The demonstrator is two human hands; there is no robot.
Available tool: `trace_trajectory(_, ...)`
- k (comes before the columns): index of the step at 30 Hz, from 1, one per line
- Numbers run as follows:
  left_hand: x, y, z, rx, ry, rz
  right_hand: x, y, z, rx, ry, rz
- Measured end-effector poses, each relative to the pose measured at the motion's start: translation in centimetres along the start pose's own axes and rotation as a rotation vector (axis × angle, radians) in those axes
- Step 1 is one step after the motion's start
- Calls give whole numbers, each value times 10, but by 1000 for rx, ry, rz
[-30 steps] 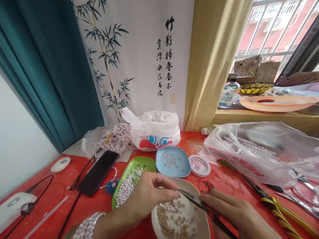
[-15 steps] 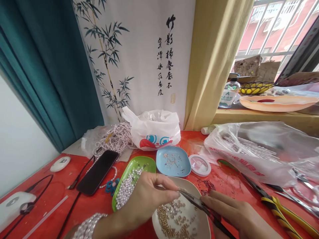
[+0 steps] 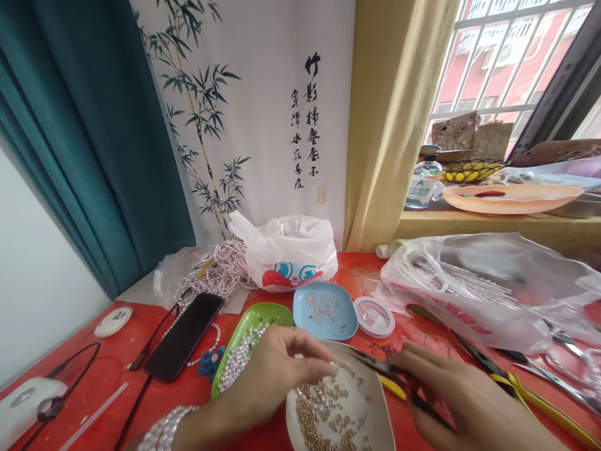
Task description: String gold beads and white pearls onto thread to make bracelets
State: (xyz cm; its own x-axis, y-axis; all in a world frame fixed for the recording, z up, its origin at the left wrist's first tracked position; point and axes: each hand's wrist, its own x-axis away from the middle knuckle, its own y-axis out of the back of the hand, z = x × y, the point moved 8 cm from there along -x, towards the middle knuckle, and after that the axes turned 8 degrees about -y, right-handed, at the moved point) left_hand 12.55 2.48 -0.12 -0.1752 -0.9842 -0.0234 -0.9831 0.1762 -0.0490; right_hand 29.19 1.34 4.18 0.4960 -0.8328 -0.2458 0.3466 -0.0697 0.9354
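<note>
My left hand (image 3: 293,363) is above the beige plate (image 3: 382,413), thumb and forefinger pinched together. Something small and pale shows at the fingertips, too small to make out. My right hand (image 3: 462,394) grips a pair of pliers (image 3: 370,362) with dark jaws and a yellow-and-black handle. The jaws point left over the plate's far right part, a short gap from my left fingertips. Gold beads (image 3: 312,419) and some pearly ones lie in the plate. Under my left wrist side, a green tray (image 3: 277,310) holds pearl beads (image 3: 239,360), partly hidden by the hand.
A blue tray (image 3: 347,326) with small metal bits and a round clear-lidded box (image 3: 374,317) stand behind the plate. Further out are a white plastic bag (image 3: 291,250), a phone (image 3: 185,338), bead strings (image 3: 218,269), a large clear bag (image 3: 469,300), yellow-handled pliers (image 3: 554,404) and scissors (image 3: 558,382).
The pliers' jaws have come away from my left fingertips, moving right with my right hand. My left hand has stayed nearly in place, still pinched. The view has tilted slightly up.
</note>
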Motion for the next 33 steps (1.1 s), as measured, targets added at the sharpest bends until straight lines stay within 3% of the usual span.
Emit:
trace_trajectory(3, 1, -4, 0, 60, 55, 17, -3, 0, -29, 65, -126, 117)
trace_trajectory(8, 8, -11, 4, 135, 160, 42, 3, -32, -55, 291, -196, 292)
trace_trajectory(11, 10, -13, 12, 210, 218, 42, 1, -45, -57, 337, -197, 231)
trace_trajectory(14, 11, -18, 16, 337, 222, 77, -4, -39, -47, 324, -153, 124)
trace_trajectory(17, 13, -21, 16, 475, 218, 82, -9, -21, -24, 91, -152, 52)
trace_trajectory(20, 14, -23, 13, 600, 227, 38, -11, -23, 5, -398, -180, 164)
trace_trajectory(22, 15, -26, 8, 689, 206, 52, -9, -28, 19, -572, -207, 185)
trace_trajectory(25, 16, -32, 2, 774, 164, 101, -5, -35, 29, -675, -222, 140)
trace_trajectory(29, 19, -34, 1, 816, 150, 113, 0, -36, 24, -620, -262, -9)
trace_trajectory(33, 20, -37, -1, 803, 111, 167, -1, -53, 22, -831, -306, 119)
